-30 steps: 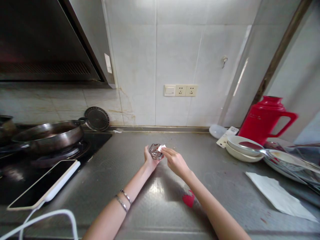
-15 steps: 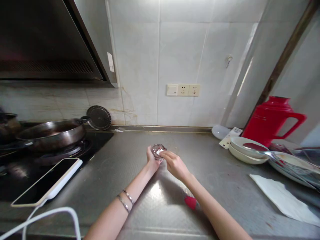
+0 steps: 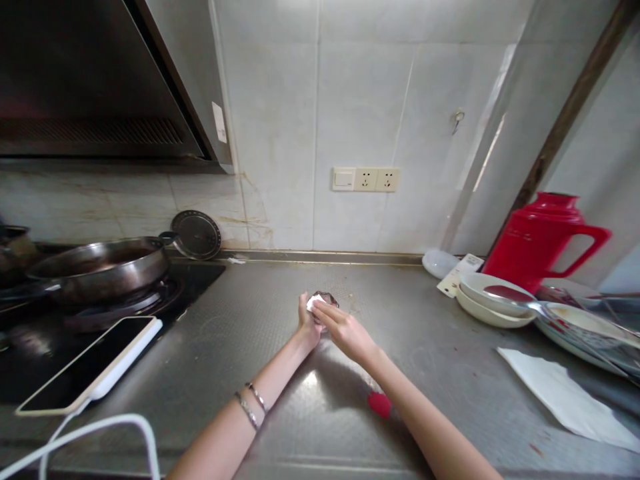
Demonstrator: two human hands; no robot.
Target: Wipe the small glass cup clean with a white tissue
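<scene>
My left hand (image 3: 306, 325) grips a small clear glass dish (image 3: 326, 299) just above the steel counter (image 3: 280, 347), near its middle. My right hand (image 3: 344, 331) pinches a small white tissue (image 3: 315, 305) and presses it into the dish. The two hands touch around the dish, which is mostly hidden by my fingers. Two thin bracelets (image 3: 251, 402) sit on my left wrist.
A phone (image 3: 90, 365) on a white cable (image 3: 95, 430) lies at the left by the stove, where a steel pan (image 3: 97, 267) stands. At the right are stacked bowls (image 3: 493, 299), a red jug (image 3: 543, 239) and a white paper (image 3: 565, 400). A red scrap (image 3: 379, 403) lies under my right forearm.
My right hand has pushed the tissue from the dish's rim down into it and across to its left side. Both hands with the dish shifted slightly right in view.
</scene>
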